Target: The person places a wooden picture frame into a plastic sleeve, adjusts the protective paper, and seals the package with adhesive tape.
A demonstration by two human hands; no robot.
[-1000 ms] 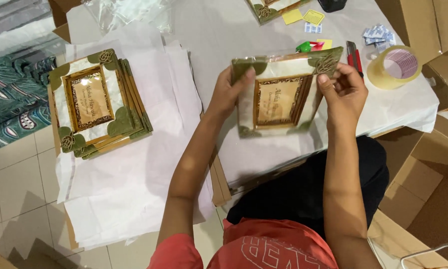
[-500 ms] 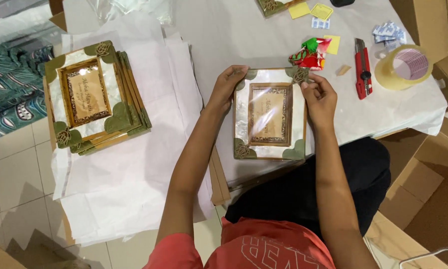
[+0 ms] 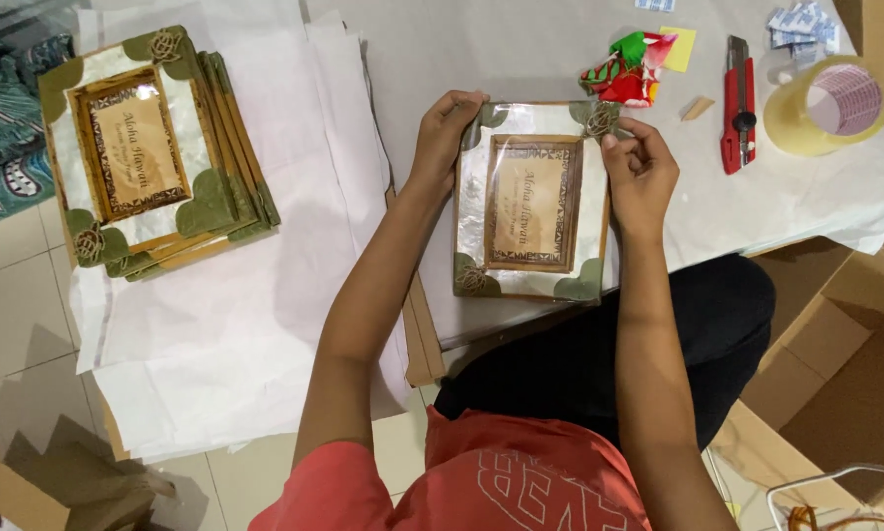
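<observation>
On the white-papered table [image 3: 520,49], the left hand [image 3: 444,133] and right hand [image 3: 640,172] pinch the top corners of a pearly, green-cornered picture frame [image 3: 530,202] lying flat; an even two-sided grip likely keeps it square.

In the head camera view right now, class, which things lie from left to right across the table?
Stack of green-cornered picture frames → shell-faced picture frame held in both hands → red and green crumpled wrapper → red utility knife → roll of clear packing tape.
</observation>
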